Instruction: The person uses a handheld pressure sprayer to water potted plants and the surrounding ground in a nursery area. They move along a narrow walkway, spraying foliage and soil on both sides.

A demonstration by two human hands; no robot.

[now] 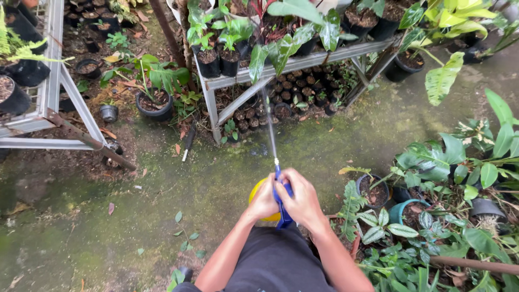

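Observation:
A spray bottle [258,190] with a yellow body and a blue trigger head sits in front of my body, held in both hands. My left hand [263,201] wraps the yellow body from the left. My right hand [301,199] grips the blue trigger head from the right. A thin jet of water [268,121] shoots from the nozzle up toward the small black pots [292,92] under the metal shelf [303,60]. Most of the bottle is hidden by my hands.
A grey metal rack [59,81] stands at the left with black pots. Potted leafy plants [432,178] crowd the right side. Black pots with green plants [219,57] line the shelf top. The ground [162,189] is wet, mossy concrete.

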